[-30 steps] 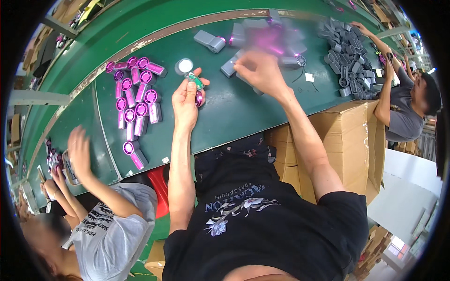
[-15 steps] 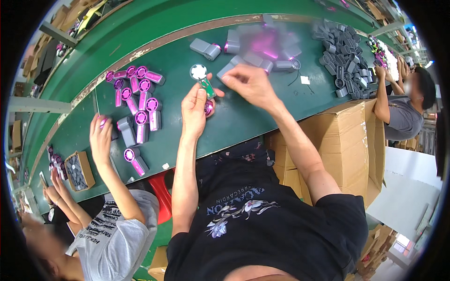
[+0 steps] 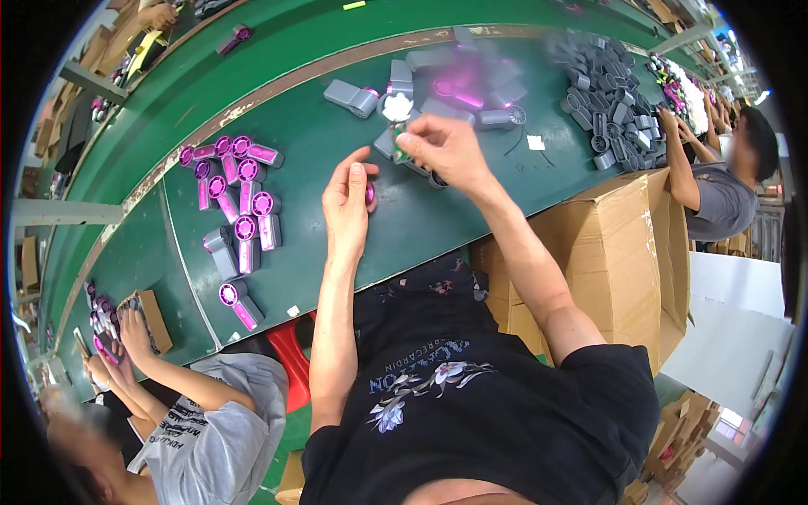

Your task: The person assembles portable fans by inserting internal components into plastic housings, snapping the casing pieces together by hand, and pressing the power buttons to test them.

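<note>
My right hand [image 3: 450, 151] is closed, pinching a green circuit board [image 3: 399, 141] with a white fan wheel [image 3: 397, 107] at its top end. Just left of it my left hand [image 3: 345, 198] is curled, its thumb upright. A magenta round part [image 3: 369, 194] shows at the inner side of its fingers, mostly hidden by them. Beneath my right hand a grey handheld-fan casing [image 3: 385, 145] lies on the green table [image 3: 311, 202], partly covered. Beyond my hands are more grey casings, among them one with a magenta rim [image 3: 352, 98].
Magenta-and-grey handheld fans [image 3: 246, 227] lie grouped at left. A heap of grey casings [image 3: 610, 109] is at far right, by a large cardboard box [image 3: 589, 244]. A co-worker's hand [image 3: 135, 332] is at a small carton [image 3: 156, 320] on the left. A blur covers parts at the back.
The board with the white wheel has passed from my left hand to my right. The left co-worker's hand has moved from the magenta fans to the small carton. A fan appears on the far green strip.
</note>
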A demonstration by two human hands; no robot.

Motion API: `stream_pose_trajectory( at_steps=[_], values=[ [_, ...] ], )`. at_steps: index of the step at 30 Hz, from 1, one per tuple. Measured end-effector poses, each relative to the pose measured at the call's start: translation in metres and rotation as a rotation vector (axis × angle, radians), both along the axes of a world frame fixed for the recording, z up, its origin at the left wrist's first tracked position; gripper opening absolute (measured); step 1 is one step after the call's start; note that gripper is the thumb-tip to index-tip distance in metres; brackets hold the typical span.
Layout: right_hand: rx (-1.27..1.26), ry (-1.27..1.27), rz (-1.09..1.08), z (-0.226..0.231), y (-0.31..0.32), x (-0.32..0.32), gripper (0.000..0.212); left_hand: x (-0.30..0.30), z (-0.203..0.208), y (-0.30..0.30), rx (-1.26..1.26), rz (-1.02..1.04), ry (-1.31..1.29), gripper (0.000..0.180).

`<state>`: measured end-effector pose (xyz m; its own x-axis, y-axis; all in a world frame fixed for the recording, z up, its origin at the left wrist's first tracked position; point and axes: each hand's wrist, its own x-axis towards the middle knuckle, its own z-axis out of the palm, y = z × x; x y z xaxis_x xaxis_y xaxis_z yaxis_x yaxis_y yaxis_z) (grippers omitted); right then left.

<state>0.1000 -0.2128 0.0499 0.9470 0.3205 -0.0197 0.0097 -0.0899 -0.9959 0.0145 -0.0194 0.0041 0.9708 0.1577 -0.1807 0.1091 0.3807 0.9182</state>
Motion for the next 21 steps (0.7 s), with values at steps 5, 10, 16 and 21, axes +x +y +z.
stream_pose_trajectory(
  at_steps=[5,10,16,21],
  values=[
    [-0.262,-0.194,-0.106,-0.001,-0.045,0.009,0.024,-0.004,0.006,-0.005,0.382,-0.064,-0.083,0.059],
    [-0.469,-0.289,-0.023,0.002,-0.064,-0.014,0.024,0.001,0.019,-0.026,0.691,-0.122,-0.218,0.060],
    [-0.579,-0.436,-0.078,-0.003,-0.065,-0.028,0.021,0.016,0.011,-0.034,1.035,-0.111,-0.355,0.062],
    [-0.627,-0.489,-0.058,-0.007,-0.067,-0.035,0.022,0.021,0.011,-0.036,1.057,-0.169,-0.275,0.055]
  ],
)
